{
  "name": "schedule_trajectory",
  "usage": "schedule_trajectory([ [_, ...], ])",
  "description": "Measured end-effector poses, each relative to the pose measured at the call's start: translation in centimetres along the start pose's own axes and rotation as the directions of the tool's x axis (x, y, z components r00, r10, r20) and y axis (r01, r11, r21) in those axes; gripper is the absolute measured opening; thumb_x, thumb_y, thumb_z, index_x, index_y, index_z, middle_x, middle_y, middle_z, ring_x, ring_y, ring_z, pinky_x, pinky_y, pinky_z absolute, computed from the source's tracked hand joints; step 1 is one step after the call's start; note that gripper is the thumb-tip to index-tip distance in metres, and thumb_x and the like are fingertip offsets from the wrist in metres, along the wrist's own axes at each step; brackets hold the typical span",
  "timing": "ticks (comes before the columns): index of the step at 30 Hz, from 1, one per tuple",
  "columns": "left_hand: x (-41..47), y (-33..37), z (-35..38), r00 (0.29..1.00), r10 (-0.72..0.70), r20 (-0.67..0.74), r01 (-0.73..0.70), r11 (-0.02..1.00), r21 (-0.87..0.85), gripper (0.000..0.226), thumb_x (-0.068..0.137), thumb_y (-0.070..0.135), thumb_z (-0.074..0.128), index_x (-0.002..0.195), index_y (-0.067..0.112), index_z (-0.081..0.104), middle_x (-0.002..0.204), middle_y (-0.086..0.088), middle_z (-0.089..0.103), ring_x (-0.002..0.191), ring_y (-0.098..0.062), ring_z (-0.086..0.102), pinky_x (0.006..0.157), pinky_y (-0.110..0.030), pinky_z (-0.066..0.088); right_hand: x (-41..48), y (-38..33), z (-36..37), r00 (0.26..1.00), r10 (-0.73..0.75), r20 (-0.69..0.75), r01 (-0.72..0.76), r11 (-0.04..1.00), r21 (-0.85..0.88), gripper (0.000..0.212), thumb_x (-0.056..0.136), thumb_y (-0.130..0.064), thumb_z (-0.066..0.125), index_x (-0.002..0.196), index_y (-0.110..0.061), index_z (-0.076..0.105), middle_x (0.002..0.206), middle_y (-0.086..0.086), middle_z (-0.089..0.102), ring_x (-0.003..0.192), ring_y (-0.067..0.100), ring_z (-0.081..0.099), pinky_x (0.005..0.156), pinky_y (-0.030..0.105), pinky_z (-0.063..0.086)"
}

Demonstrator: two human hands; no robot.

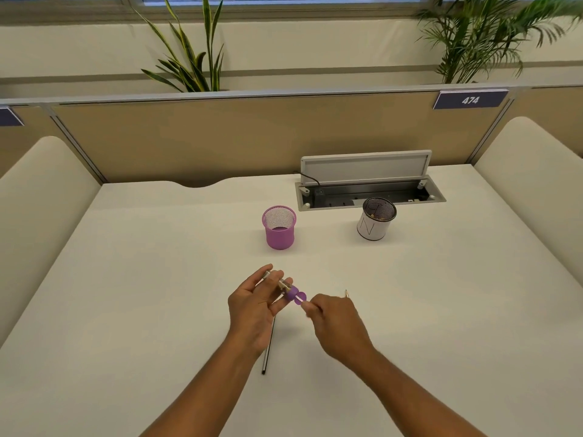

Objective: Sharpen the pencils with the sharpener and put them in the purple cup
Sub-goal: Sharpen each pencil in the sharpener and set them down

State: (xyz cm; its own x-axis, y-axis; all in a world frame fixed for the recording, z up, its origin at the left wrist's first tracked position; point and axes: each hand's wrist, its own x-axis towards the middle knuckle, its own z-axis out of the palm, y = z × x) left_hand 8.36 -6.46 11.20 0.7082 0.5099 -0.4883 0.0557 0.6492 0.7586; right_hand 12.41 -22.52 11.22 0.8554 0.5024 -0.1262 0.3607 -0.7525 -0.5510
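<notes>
White desk [157, 279]; sharpener [293, 294] between hands.

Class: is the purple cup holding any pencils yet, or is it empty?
Empty: the purple cup stands upright, with nothing sticking above its rim.

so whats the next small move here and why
Probably twist the pencil in the sharpener. The left hand grips the sharpener, the right hand pinches the pencil at its mouth, and the purple cup looks empty, so sharpening seems unfinished. Another pencil lies on the table.
</notes>
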Motion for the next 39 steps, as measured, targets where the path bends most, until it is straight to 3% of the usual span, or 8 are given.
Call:
schedule_trajectory([
  [1, 0.1, 0.2, -0.1, 1.0, -0.006, 0.027, 0.006, 1.0, 0.01, 0.037, 0.087, 0.006, 0.078, 0.123, 0.006, 0.07, 0.111, -0.02, 0.079, 0.101, -0.041, 0.078, 0.078, -0.047, 0.067, 0.1, -0.1, -0.5, 0.986, 0.093, 0.14, -0.132, 0.945, 0.298, 0.044, 0.106, -0.041, 0.048, 0.081, -0.011, 0.069, 0.064, 0.002, 0.061, 0.051, 0.017, 0.047, 0.05, 0.038, 0.042],
  [3, 0.3, 0.3, -0.2, 0.996, -0.022, 0.083, 0.02, 0.999, 0.026, 0.034, 0.092, 0.01, 0.072, 0.127, 0.007, 0.069, 0.115, -0.019, 0.079, 0.104, -0.039, 0.077, 0.082, -0.048, 0.066, 0.0, -0.1, -1.4, 0.897, 0.164, 0.411, -0.418, 0.616, 0.667, 0.044, 0.106, -0.04, 0.048, 0.087, -0.007, 0.069, 0.058, 0.002, 0.049, 0.042, 0.013, 0.031, 0.04, 0.025, 0.027],
  [5, 0.6, 0.3, -0.2, 0.991, -0.034, 0.127, 0.031, 0.999, 0.02, 0.031, 0.099, 0.01, 0.065, 0.13, 0.006, 0.067, 0.117, -0.019, 0.078, 0.106, -0.039, 0.077, 0.086, -0.049, 0.065, -0.4, 0.0, -1.9, 0.825, 0.136, 0.548, -0.554, 0.385, 0.738, 0.04, 0.107, -0.04, 0.048, 0.094, -0.007, 0.065, 0.057, 0.0, 0.043, 0.038, 0.01, 0.022, 0.037, 0.018, 0.02],
  [9, 1.0, 0.5, 0.2, 0.985, -0.043, 0.169, 0.05, 0.998, -0.034, 0.029, 0.103, 0.009, 0.058, 0.131, 0.006, 0.065, 0.119, -0.022, 0.076, 0.108, -0.041, 0.075, 0.088, -0.05, 0.064, -0.9, 0.3, -1.8, 0.794, 0.085, 0.602, -0.606, 0.192, 0.772, 0.039, 0.105, -0.041, 0.052, 0.103, -0.004, 0.064, 0.059, 0.001, 0.04, 0.035, 0.008, 0.021, 0.032, 0.016, 0.021],
  [18, 2.8, 0.7, -1.4, 1.0, -0.013, -0.009, 0.011, 0.982, -0.19, 0.031, 0.105, 0.009, 0.057, 0.135, 0.0, 0.059, 0.13, -0.025, 0.07, 0.105, -0.035, 0.078, 0.084, -0.041, 0.066, -1.8, 3.0, -1.8, 0.853, 0.176, 0.491, -0.52, 0.348, 0.78, 0.038, 0.106, -0.037, 0.051, 0.109, -0.003, 0.066, 0.07, 0.006, 0.059, 0.045, 0.015, 0.041, 0.042, 0.024, 0.032],
  [27, 3.2, 0.0, -3.8, 0.996, -0.015, -0.086, -0.005, 0.975, -0.22, 0.023, 0.102, 0.01, 0.064, 0.123, 0.001, 0.064, 0.13, -0.024, 0.069, 0.11, -0.043, 0.071, 0.08, -0.041, 0.067, -0.4, 6.2, -1.8, 0.833, 0.544, 0.101, -0.372, 0.415, 0.83, 0.009, 0.095, -0.007, 0.066, 0.09, -0.003, 0.072, 0.085, 0.012, 0.068, 0.072, 0.024, 0.067, 0.066, 0.038, 0.065],
  [34, 2.9, -0.1, -4.5, 0.997, -0.009, -0.08, -0.009, 0.976, -0.217, 0.016, 0.103, 0.01, 0.063, 0.117, 0.002, 0.066, 0.125, -0.022, 0.07, 0.102, -0.039, 0.075, 0.084, -0.042, 0.066, 0.8, 8.8, -0.5, 0.797, 0.587, -0.142, -0.446, 0.731, 0.516, 0.016, 0.091, -0.012, 0.062, 0.077, -0.012, 0.071, 0.075, 0.001, 0.073, 0.075, 0.019, 0.068, 0.061, 0.028, 0.05],
  [39, 3.0, -0.4, -5.0, 0.996, -0.008, -0.086, -0.011, 0.976, -0.218, 0.016, 0.102, 0.01, 0.063, 0.116, 0.002, 0.066, 0.125, -0.022, 0.07, 0.106, -0.042, 0.072, 0.088, -0.045, 0.064, 1.4, 9.4, 0.8, 0.797, 0.587, -0.14, -0.514, 0.782, 0.353, 0.019, 0.088, -0.011, 0.06, 0.072, -0.013, 0.071, 0.07, -0.002, 0.071, 0.07, 0.015, 0.065, 0.055, 0.026, 0.045],
])
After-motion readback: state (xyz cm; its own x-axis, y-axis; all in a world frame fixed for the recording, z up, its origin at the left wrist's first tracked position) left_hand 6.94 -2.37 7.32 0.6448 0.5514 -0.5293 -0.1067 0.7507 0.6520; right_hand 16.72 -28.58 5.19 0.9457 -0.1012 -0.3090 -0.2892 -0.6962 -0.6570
